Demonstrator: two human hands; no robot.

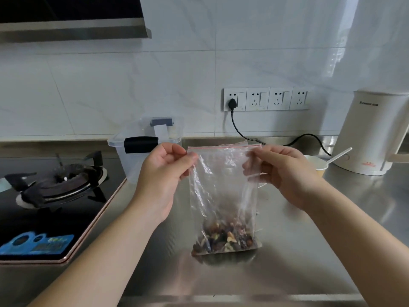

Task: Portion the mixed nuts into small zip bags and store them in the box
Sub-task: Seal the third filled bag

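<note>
Over a steel counter (287, 251), held upright: a clear zip bag (223, 191), mixed nuts (223, 240) settled at its bottom, which touched the counter. Pinched at the top left corner by the left hand (163, 171), at the top right by the right hand (283, 171). Just behind on the far left, a clear plastic box (135, 149), beside a gas stove (55, 185). Far right, a white kettle (371, 134) and a small cup (316, 165) with a spoon (339, 155).

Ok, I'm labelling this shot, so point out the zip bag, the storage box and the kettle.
zip bag (223, 185): head view, clear middle of the bag.
storage box (124, 161): head view, front wall.
kettle (365, 134): head view, white body.
</note>
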